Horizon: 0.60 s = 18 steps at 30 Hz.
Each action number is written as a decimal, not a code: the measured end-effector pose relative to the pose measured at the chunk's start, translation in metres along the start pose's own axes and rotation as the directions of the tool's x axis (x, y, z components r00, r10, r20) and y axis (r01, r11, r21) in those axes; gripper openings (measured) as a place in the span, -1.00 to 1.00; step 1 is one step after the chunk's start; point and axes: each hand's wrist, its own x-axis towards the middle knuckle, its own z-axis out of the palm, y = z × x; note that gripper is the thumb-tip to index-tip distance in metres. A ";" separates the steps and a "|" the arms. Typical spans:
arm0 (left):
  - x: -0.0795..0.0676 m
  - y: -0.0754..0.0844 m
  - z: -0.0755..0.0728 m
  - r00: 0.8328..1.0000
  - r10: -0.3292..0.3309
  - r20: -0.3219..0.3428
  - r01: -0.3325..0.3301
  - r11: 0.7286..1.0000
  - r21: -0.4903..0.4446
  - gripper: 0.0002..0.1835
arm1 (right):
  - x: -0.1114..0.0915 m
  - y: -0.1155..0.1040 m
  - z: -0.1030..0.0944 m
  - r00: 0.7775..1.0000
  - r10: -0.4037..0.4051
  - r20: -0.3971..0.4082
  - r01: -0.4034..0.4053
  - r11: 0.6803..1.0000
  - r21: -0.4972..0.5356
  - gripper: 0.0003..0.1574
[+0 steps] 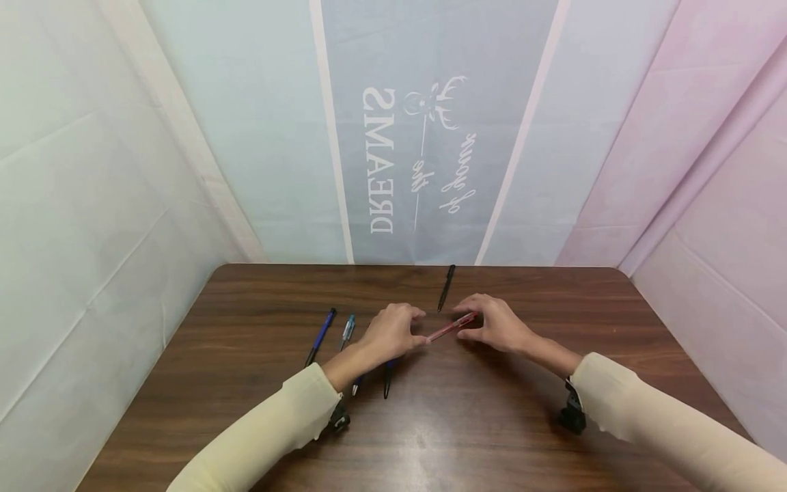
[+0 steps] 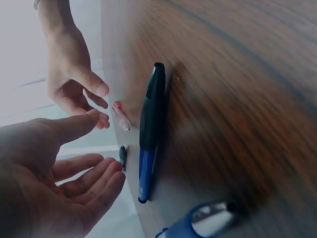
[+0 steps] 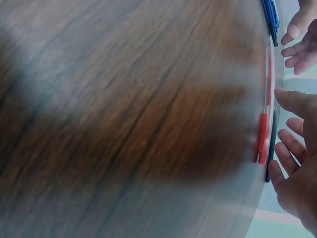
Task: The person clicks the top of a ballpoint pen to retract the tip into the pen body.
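A red pen [image 1: 451, 327] with a clear barrel lies slantwise on the table between the two hands. My left hand [image 1: 389, 333] is at its left end, fingers loosely bent and thumb apart from them. At the other end is my right hand [image 1: 496, 324], its thumb and fingers spread around the pen's red end [image 3: 263, 139] without gripping it. Both hands look empty in the wrist views. A blue pen with a black grip [image 2: 151, 124] lies beside the left hand, partly hidden by it in the head view.
Beyond the red pen, a black pen [image 1: 447, 288] points toward the table's back edge. Left of the left hand lie a blue and black pen [image 1: 321, 336] and a teal-topped clear pen [image 1: 348, 331]. Another pen's tip [image 1: 357, 387] shows under the left wrist. Printed cloth [image 1: 418, 239] hangs behind the table.
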 end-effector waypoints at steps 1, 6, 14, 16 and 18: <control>0.001 0.001 0.001 1.000 0.003 0.004 -0.003 1.000 -0.002 -0.44 | -0.001 0.002 0.000 1.000 -0.003 -0.006 0.003 1.000 -0.004 -0.43; 0.005 0.005 0.004 1.000 0.008 0.023 -0.008 1.000 -0.001 -0.44 | -0.003 0.011 0.003 1.000 -0.007 -0.009 0.007 1.000 -0.028 -0.45; 0.010 0.007 0.012 0.996 0.011 0.091 -0.010 1.000 -0.011 -0.55 | -0.004 0.018 0.004 1.000 0.007 -0.001 -0.007 1.000 -0.013 -0.49; 0.012 0.008 0.014 0.995 0.012 0.099 -0.011 1.000 -0.010 -0.58 | -0.005 0.019 0.005 1.000 0.009 0.000 -0.009 1.000 -0.011 -0.50; 0.013 0.008 0.015 0.995 0.010 0.098 -0.010 1.000 -0.001 -0.58 | -0.005 0.020 0.006 1.000 0.009 0.000 -0.009 1.000 -0.011 -0.51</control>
